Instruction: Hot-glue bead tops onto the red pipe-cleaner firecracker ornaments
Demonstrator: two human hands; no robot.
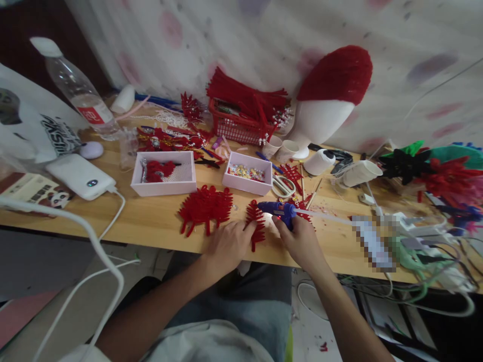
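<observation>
My right hand [302,244] is closed round the grip of a blue hot glue gun [285,212], with a pale glue stick [324,215] running out of its back. The gun's nozzle points left and meets the upper part of a red pipe-cleaner leaf [255,219]. My left hand [229,246] pinches this leaf's left edge near the table's front; its lower fingers are partly hidden. Several similar red pipe-cleaner leaves [207,207] lie in a pile just beyond my left hand.
Two white boxes stand behind: one [164,187] with red pieces and beads, one [247,185] with gold beads. Scissors [284,187] lie beside them. A red basket [241,125] and a mannequin head [320,120] stand farther back. A phone [373,244] and cables lie right; a power bank [81,176] left.
</observation>
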